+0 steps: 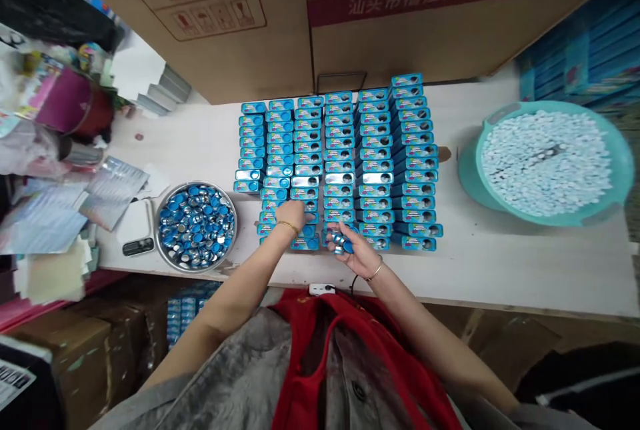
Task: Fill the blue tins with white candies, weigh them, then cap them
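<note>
My left hand (294,215) is bent down onto the blue tins of the third column, fingers bunched and mostly hidden from above. What its fingertips pinch or press, if anything, does not show. Several small blue-and-silver caps (342,243) lie in my right hand (361,255), which is curled palm up near the front of the fourth column. Narrow blue tins (376,178) stand in several columns. Dark round openings show on tins toward the right; tins (281,127) in the left columns have blue round caps in that spot.
A round metal bowl (234,243) of loose caps stands to the left. At right is a turquoise tub (473,173) full of small white pieces. Large cardboard boxes (250,63) form a wall behind the tins. A small scale (136,227), papers and bags crowd the left side.
</note>
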Tool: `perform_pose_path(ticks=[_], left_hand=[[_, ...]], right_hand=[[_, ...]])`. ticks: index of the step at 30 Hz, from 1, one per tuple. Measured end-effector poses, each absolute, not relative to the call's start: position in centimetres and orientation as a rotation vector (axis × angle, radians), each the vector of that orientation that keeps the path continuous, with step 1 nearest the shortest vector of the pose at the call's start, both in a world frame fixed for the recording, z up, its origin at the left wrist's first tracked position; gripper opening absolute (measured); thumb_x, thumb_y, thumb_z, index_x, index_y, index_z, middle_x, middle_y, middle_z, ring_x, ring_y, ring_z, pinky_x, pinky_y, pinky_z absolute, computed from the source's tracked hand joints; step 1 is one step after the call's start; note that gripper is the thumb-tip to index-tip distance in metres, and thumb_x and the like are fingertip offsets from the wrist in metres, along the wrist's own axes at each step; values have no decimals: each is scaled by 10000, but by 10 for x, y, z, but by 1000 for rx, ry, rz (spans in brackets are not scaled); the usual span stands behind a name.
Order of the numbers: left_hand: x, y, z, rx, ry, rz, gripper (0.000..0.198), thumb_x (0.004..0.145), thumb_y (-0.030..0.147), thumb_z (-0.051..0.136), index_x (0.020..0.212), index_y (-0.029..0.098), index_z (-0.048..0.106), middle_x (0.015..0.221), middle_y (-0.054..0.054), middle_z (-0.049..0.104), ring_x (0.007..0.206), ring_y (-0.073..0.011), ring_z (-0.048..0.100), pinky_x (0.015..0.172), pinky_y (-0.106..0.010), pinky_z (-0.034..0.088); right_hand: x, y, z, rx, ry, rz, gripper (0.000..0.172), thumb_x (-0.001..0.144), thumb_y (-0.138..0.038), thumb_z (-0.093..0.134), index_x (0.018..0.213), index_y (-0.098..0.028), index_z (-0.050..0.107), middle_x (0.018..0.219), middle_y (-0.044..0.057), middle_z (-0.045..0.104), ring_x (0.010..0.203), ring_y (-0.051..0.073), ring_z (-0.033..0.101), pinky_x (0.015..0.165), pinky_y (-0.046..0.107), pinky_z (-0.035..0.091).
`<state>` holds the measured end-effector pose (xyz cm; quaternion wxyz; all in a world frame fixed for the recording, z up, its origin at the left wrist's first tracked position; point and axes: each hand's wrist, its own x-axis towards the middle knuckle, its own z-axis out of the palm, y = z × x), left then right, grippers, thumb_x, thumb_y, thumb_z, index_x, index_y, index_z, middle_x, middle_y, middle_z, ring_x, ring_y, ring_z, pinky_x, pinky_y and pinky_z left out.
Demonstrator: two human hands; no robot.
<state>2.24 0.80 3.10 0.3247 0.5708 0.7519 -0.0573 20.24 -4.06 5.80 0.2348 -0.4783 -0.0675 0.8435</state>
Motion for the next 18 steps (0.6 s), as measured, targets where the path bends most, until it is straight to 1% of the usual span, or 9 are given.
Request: perform_pose_path(ticks=[2,4,6,8,10,11,12,15,18], left_hand=[[26,-4,45,1546,1936,-70,272,769,398,652,908,163,651,837,-120,655,865,-255,624,773,-334,451],[32,-18,60,1608,1834,27,359,794,365,630,1114,208,586,954,-74,646,842,-185,615,781,-278,451],[40,-32,72,1676,1663,180,418,788,314,634,1191,253,541,1049,-36,618,838,-138,597,786,-233,448],[46,-42,78,1710,1554,340,311,790,250,607,1101,239,593,1023,-30,610,830,-133,578,784,-231,447],[49,-47,78,1708,1562,430,157,808,205,550,941,203,634,917,-40,610,818,-150,564,771,-250,446],[48,-47,75,1695,1603,432,127,818,199,528,888,198,633,877,-40,608,813,-155,561,765,-255,445],[46,-45,72,1680,1644,423,123,829,199,511,865,195,628,860,-41,609,812,-157,562,759,-257,444],[34,-30,59,1600,1794,375,157,865,211,458,900,180,608,853,-51,620,762,-148,574,705,-248,448],[23,-6,45,1507,1951,237,139,857,233,489,867,154,603,746,-52,617,667,-153,572,630,-251,434]], right_hand=[[205,-35,56,-1309,-201,2341,334,796,-497,571,955,-206,612,770,31,621,573,110,567,367,180,321],[205,-31,54,-1310,-218,2359,329,806,-501,559,920,-198,617,733,25,625,554,111,572,368,182,335],[202,-29,52,-1309,-238,2375,322,808,-497,562,875,-187,618,683,17,619,526,111,570,366,187,347],[196,-28,50,-1310,-259,2389,325,803,-498,572,815,-176,613,633,10,604,501,112,567,359,189,353],[190,-28,50,-1314,-283,2409,351,790,-517,582,756,-168,599,609,11,593,489,114,568,349,188,349],[187,-28,51,-1315,-297,2420,367,783,-530,585,734,-166,592,610,15,595,488,116,571,346,187,346],[185,-27,51,-1315,-313,2431,379,779,-542,584,728,-166,588,618,21,600,491,117,574,344,187,344],[182,-25,51,-1316,-383,2436,390,784,-560,563,797,-172,607,654,22,615,496,109,571,348,185,344],[181,-22,50,-1339,-488,2430,403,783,-565,559,836,-171,627,646,8,602,473,95,551,334,179,323]])
